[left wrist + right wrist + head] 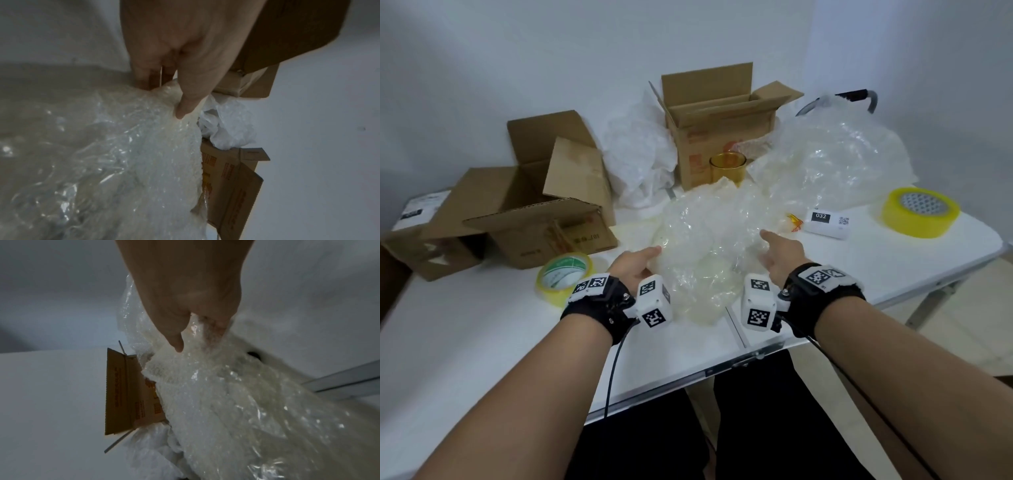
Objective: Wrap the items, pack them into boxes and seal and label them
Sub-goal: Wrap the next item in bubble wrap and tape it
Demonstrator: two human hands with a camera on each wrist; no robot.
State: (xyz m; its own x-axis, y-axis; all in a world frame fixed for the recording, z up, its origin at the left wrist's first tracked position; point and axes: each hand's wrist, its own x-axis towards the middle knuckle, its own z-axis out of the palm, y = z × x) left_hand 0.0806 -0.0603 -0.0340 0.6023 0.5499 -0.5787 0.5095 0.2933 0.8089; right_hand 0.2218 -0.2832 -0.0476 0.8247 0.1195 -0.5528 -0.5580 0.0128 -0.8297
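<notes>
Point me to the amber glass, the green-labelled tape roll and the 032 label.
amber glass (pixel 727 168): head view, its front wall.
green-labelled tape roll (pixel 563 275): head view, printed top face.
032 label (pixel 827 224): head view, white face.

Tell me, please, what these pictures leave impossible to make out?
- Head view: the fingertips of the left hand and right hand, sunk into the bubble wrap.
- Head view: the amber glass base, behind that wrap.
- Head view: the tall box contents, hidden by its walls.
- Head view: the label card code, too small.

Bare white table (pixel 465 342) near left and right, crumpled bubble wrap (pixel 709 246) filling centre, open boxes (pixel 534 212) far left, tape roll (pixel 921 212) far right
</notes>
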